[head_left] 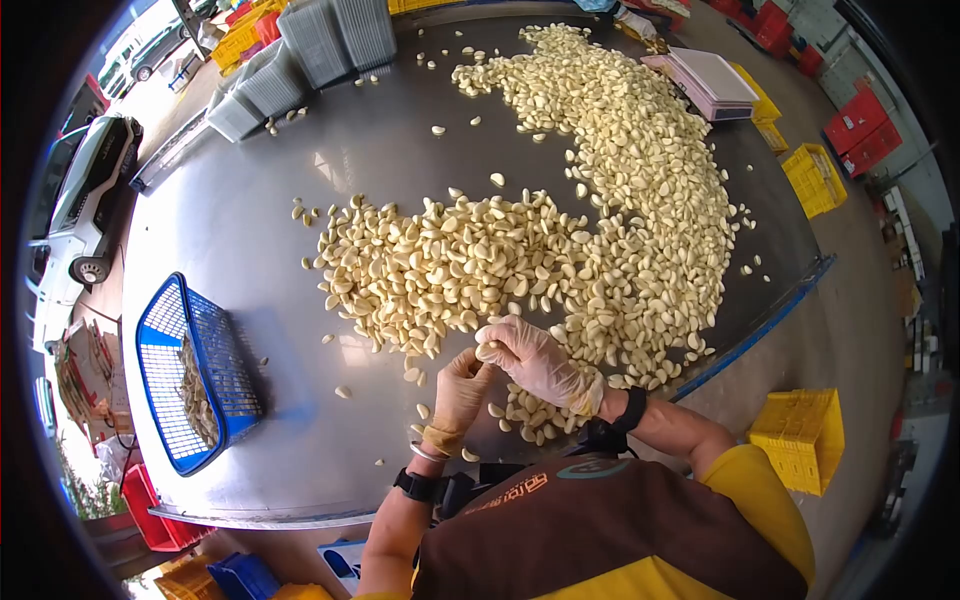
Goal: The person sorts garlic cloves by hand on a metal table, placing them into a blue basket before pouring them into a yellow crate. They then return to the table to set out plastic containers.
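A pale garlic clove (pixel 489 350) is pinched between the thumb and fingers of my right hand (pixel 540 368), which wears a thin clear glove. Just below it, my left hand (pixel 460 392), gloved too, has its fingers closed with their tips against the clove's lower side. Whether those fingertips grip something small of their own is hidden. Beyond both hands spreads a big heap of peeled garlic cloves (pixel 450 262), which curves up the right side of the metal table (pixel 290 390). A few stray cloves lie around my wrists.
On the left of the table stands a blue plastic basket (pixel 228 375) with peelings and scraps inside. Stacked clear trays (pixel 320 45) are at the far left. A pinkish scale (pixel 710 82) sits at the far right, near another person's gloved hand (pixel 640 24). Yellow crates (pixel 800 435) line the right floor.
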The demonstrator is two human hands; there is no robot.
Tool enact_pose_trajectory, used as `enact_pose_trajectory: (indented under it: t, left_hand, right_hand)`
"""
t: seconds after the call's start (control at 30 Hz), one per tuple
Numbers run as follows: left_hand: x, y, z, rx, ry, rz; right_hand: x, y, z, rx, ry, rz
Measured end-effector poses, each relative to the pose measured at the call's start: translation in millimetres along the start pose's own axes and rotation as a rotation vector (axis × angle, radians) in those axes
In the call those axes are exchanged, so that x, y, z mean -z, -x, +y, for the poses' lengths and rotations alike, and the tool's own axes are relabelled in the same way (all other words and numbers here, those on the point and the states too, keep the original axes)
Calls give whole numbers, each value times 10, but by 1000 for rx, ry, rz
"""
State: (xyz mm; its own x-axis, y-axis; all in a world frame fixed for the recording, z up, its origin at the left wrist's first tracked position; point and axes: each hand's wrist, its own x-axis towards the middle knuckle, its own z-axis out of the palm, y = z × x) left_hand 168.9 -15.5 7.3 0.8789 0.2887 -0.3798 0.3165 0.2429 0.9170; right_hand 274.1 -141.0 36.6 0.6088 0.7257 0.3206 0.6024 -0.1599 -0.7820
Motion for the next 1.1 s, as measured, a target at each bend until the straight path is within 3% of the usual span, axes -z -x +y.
enact_pose_trajectory:
  t: [0.1,0.17,0.33,0.43,0.5,0.53,0.63,0.67,0.7,0.77,0.8,0.9,0.97,1.03,1.1]
  left_hand:
    - [-8,-8,7,-103,-252,108]
    - [29,-20,-32,3,-182,38]
    - [-54,32,-107,-83,-5,-121]
    - [-48,52,-95,-69,90,-175]
    - [-59,60,-61,49,161,-263]
    - [-76,84,-15,97,67,-266]
    - [-107,61,27,90,145,-152]
    - [-88,64,66,27,187,-136]
    - [-46,50,27,28,188,-134]
    - [10,-11,-87,-97,-376,-68]
    - [-33,32,-16,-188,-447,-44]
    - [-120,74,51,-276,-490,-16]
    - [-95,26,-73,-272,-441,-36]
    - [-65,57,-72,-254,-394,-43]
    - [-75,62,-5,-10,-112,-174]
  right_hand:
    - [61,78,34,-36,38,-18]
    - [59,103,65,1,55,-32]
    - [158,98,114,141,171,-155]
    - [187,78,220,123,-32,-278]
    - [225,64,188,24,-172,-346]
    - [307,34,87,-211,-407,-430]
    - [273,131,151,-339,-598,-344]
    - [220,235,240,-568,-753,-409]
    - [227,227,191,-569,-754,-410]
    - [318,226,78,0,64,-281]
    - [340,207,-58,-30,198,-305]
    - [196,279,47,-2,258,-296]
    - [158,287,81,-14,101,-188]
    - [205,256,50,-278,-75,-328]
    - [240,247,28,-315,-167,-340]
